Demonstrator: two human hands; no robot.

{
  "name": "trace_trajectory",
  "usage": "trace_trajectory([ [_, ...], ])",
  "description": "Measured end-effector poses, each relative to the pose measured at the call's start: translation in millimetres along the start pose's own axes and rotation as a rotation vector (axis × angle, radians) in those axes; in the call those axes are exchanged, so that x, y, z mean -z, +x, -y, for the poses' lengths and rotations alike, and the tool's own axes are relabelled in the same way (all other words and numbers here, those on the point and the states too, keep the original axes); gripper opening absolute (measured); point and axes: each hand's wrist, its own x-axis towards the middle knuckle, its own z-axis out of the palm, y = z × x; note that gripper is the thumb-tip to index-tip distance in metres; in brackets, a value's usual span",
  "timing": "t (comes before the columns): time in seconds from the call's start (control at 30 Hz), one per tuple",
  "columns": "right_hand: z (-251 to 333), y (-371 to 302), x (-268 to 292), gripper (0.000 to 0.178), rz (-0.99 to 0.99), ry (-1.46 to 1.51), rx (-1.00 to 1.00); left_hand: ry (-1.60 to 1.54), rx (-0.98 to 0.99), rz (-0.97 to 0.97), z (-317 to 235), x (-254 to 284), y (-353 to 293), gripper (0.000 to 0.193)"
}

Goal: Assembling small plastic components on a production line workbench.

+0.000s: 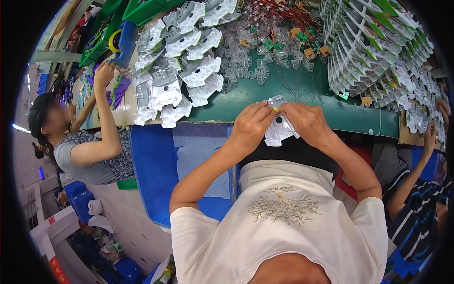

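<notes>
Just off the front edge of the green bench, both my hands are closed on one white moulded plastic part [279, 131]. My left hand [253, 124] pinches its upper left side, while my right hand [307, 121] grips its upper right. A small yellow piece [275, 109] shows between my fingertips; its kind is too small to make out. The part's grey upper end sticks up past my fingers, and its white lower end hangs above my lap. My fingers hide the middle of it.
White and grey plastic parts [165, 87] lie piled at left. Clear plastic pieces, green circuit boards [268, 45] and red wires [302, 19] cover the bench's back. Stacked shells [364, 52] rise at right. A blue bin [153, 165] stands below the edge. One person works at each side.
</notes>
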Motion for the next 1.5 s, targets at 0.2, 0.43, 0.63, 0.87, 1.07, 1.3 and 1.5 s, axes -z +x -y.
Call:
trace_trajectory([
  [0.2, 6, 0, 2, 0.015, -0.068, 0.086, -0.147, 0.027, -0.02, -0.002, -6, -1, -2, 0.025],
  [0.43, 16, -13, 21, 0.024, 0.036, 0.087, -0.234, -0.299, 0.19, -0.213, -7, -14, -7, 0.047],
  [0.63, 15, -12, 27, 0.026, 0.123, 0.063, -0.241, -0.35, 0.057, 0.003, 4, -7, 6, 0.064],
  [0.87, 28, -13, 53, 0.018, 0.061, 0.628, -0.407, -0.297, 0.086, 0.18, -1, 3, 8, 0.066],
  [1.07, 39, -35, 17, 0.018, -0.076, 0.284, -0.165, -0.299, 0.11, 0.136, -7, -4, 7, 0.064],
  [1.3, 41, -36, 5, 0.026, -0.122, 0.072, -0.06, -0.361, 0.115, 0.138, 5, -3, 2, 0.06],
  [1.5, 27, -46, 21, 0.016, -0.29, 0.25, -0.337, -0.469, 0.081, 0.088, 5, -7, 15, 0.057],
])
